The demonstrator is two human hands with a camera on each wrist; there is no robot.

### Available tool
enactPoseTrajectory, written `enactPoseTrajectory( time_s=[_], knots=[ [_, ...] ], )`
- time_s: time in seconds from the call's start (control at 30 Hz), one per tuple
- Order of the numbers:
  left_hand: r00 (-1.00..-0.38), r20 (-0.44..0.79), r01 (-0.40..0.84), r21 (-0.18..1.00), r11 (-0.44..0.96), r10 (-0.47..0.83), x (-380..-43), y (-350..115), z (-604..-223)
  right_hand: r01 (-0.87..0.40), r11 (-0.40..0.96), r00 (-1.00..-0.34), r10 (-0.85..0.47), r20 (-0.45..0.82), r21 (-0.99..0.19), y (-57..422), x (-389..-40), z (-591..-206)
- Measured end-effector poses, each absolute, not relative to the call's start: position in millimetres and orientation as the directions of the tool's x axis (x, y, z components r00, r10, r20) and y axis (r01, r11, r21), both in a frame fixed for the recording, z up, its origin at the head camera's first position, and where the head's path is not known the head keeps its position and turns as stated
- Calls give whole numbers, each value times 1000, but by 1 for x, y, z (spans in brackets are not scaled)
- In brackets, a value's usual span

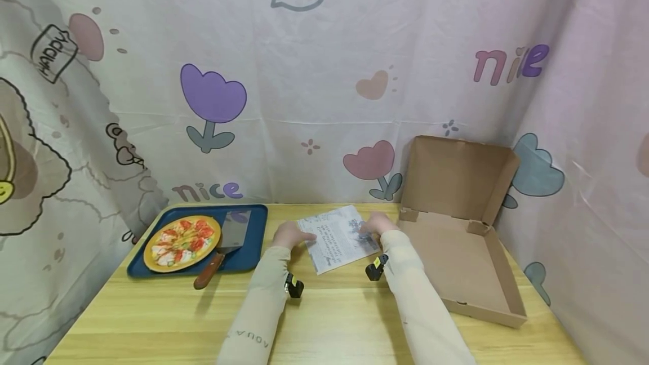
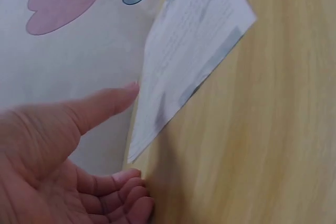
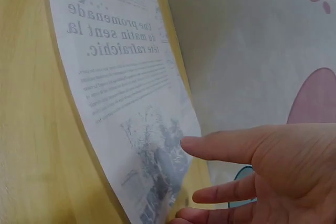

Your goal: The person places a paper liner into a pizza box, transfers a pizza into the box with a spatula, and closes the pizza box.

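A sheet of thin printed paper (image 1: 334,241) spreads across the middle of the table, slightly askew, with mirrored text and grey pictures on it. At its left edge is my left hand (image 1: 290,235). In the left wrist view its thumb (image 2: 107,106) points at the sheet, and the other fingers bend below, apart from the thumb. My right hand (image 1: 378,223) is at the opposite edge. The right wrist view has its thumb tip (image 3: 194,145) overlapping the sheet's printed picture, with the other fingers spread lower down at the edge.
On the left, a blue tray (image 1: 259,230) bears a pizza (image 1: 182,241) on a yellow plate (image 1: 148,258) and a wooden-handled metal spatula (image 1: 234,232). A cardboard pizza box (image 1: 456,258) stands on the right, lid raised. Patterned curtains (image 1: 304,72) border the table.
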State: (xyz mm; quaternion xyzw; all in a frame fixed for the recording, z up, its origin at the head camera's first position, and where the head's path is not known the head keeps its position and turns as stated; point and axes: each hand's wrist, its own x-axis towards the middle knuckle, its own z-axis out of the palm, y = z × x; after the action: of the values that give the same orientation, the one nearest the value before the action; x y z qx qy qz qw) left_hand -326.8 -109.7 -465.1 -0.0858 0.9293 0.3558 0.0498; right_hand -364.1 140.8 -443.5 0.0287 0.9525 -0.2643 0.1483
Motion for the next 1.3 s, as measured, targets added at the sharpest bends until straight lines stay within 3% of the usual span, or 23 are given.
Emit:
enactPoseTrajectory(
  time_s=[0.33, 0.8, 1.07, 1.3],
  knots=[
    [-980, -94, -200, 510, 836, -177, -326, -94, -467, 201, 811, -955, 36, -295, -550, 132, -365, -450],
    [-980, -74, -192, 558, 807, -183, -328, -99, -475, 218, 765, -948, 16, -319, -607, 133, -371, -459],
    [-982, -58, -181, 583, 792, -182, -326, -98, -477, 299, 602, -933, 21, -360, -740, 140, -364, -460],
    [-987, -62, -156, 624, 766, -150, -321, -105, -477, 278, 508, -942, -21, -334, -815, 142, -358, -457]
  ],
)
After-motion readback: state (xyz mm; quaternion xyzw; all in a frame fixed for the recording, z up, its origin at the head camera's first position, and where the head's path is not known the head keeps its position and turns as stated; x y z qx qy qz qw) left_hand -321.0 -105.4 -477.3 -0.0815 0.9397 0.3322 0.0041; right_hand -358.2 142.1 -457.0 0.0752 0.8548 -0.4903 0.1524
